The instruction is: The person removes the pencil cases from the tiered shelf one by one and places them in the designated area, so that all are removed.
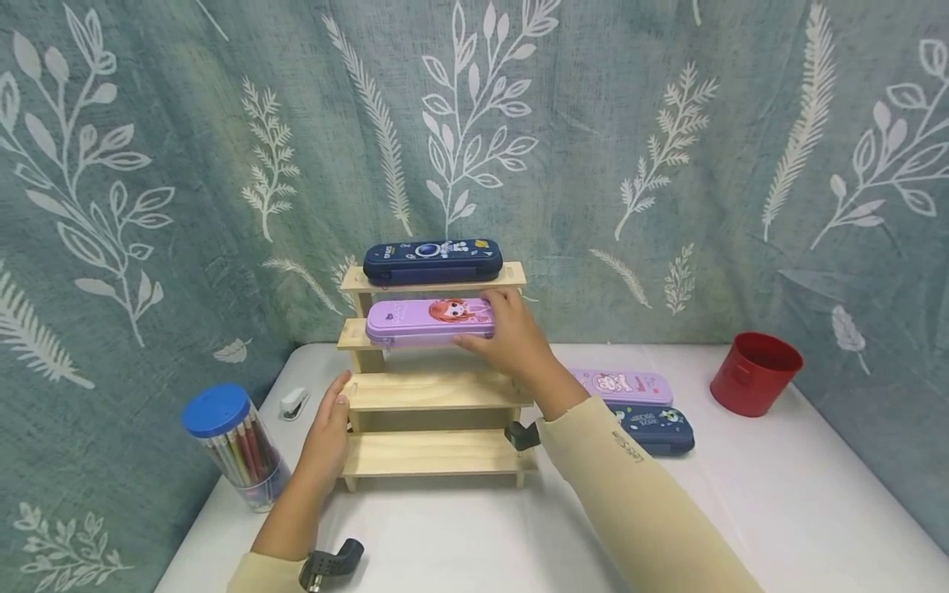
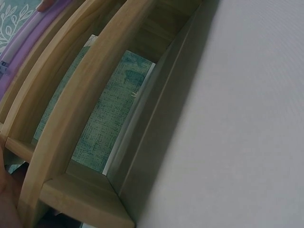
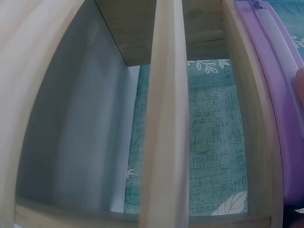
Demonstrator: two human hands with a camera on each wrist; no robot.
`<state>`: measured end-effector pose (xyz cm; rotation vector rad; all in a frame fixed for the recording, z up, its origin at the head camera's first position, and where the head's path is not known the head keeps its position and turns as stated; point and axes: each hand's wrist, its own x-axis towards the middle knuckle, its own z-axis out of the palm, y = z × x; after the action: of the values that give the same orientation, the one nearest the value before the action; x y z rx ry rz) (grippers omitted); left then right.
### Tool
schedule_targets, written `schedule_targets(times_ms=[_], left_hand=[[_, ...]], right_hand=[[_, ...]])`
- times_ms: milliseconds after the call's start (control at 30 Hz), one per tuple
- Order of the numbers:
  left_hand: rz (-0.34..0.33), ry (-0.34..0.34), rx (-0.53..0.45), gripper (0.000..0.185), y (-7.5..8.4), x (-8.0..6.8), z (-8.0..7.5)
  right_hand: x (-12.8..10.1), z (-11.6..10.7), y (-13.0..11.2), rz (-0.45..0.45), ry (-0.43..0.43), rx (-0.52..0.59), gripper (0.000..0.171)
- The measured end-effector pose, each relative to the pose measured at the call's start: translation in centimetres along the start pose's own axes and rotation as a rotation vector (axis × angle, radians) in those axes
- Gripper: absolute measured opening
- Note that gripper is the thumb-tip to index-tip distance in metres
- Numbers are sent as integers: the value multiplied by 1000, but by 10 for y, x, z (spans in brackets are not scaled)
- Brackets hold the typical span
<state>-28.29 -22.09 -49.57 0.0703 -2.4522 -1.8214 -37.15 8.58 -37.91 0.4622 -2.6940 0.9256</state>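
Purple pencil case (image 1: 430, 320) — second step from top of wooden stepped rack (image 1: 437, 391), right hand (image 1: 511, 338) gripping its right end | left hand (image 1: 326, 436) — fingers relaxed, resting against rack's left edge | navy pencil case (image 1: 433, 261) — top step | rack on white worktop (image 1: 778, 511)

1. The head view is evenly and softly lit, fairly bright, with no hard glare on the white table (image 1: 778, 511).
2. Shadows are faint: a soft one lies under the wooden shelf (image 1: 433, 387) at its near edge, and another beside the red cup (image 1: 754, 372).
3. Straight lines bow toward the edges of the head view.
4. Both wrist views are dimmer and soft, the shelf boards strongly curved; the nearest board is probably out of focus.
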Motion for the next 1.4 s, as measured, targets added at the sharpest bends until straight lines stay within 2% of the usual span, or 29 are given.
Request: schedule_targets(times_ms=[367, 633, 967, 1233, 1400], left_hand=[[-8, 1, 11, 53, 4, 0, 4], [-23, 3, 21, 54, 4, 1, 3], [-44, 8, 18, 54, 2, -4, 1], [-24, 10, 18, 54, 3, -3, 2], [-35, 17, 25, 53, 3, -1, 2]], right_hand=[[-14, -5, 5, 36, 22, 6, 95], [-22, -8, 8, -18, 65, 12, 86], [-36, -13, 16, -18, 54, 80, 83], [-52, -26, 26, 42, 78, 164, 85], [-62, -34, 33, 28, 76, 147, 83]])
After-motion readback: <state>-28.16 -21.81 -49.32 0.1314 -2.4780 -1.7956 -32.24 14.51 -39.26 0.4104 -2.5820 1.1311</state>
